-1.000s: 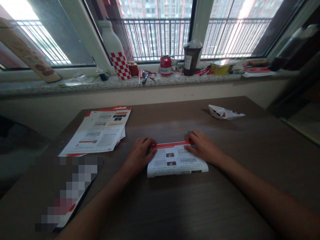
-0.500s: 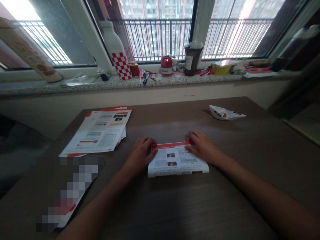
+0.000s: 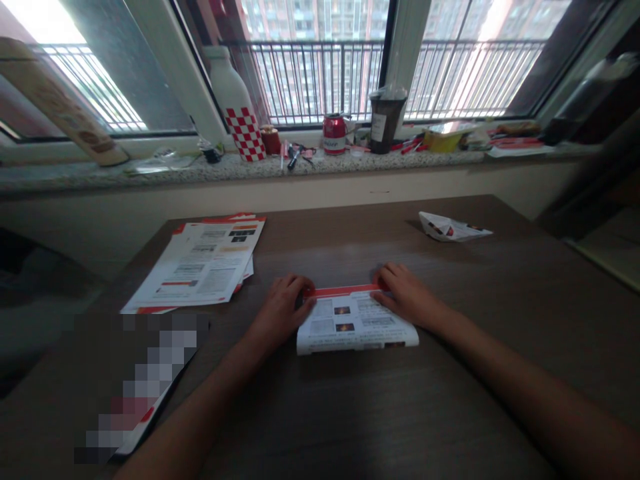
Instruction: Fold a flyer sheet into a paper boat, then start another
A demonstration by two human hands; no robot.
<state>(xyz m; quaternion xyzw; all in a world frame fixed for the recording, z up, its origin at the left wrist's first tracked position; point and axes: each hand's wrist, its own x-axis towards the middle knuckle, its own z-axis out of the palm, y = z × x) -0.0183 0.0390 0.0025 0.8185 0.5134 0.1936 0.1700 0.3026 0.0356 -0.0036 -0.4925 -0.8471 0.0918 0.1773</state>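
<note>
A printed sheet of paper (image 3: 357, 320), folded over with a rounded fold toward me, lies on the brown table (image 3: 350, 413). Its far edge carries a red band. At the far left corner, my left hand (image 3: 287, 307) pinches the paper between thumb and curled fingers. My right hand (image 3: 407, 293) grips the far right corner in the same way, its thumb resting on the printed face. Both hands rest low at the tabletop, and their fingertips are partly hidden behind the paper's far edge.
A stack of printed sheets (image 3: 200, 263) lies at the left. Nearer me is a partly blurred-out item (image 3: 140, 427). A folded paper boat (image 3: 450, 229) stands at the back right. The windowsill (image 3: 320, 172) holds a checkered bottle (image 3: 245, 130), a red can (image 3: 334, 133) and a dark cup (image 3: 384, 123).
Both hands keep their hold on the paper, which lies as before. Only a very slight shift of the whole view shows.
</note>
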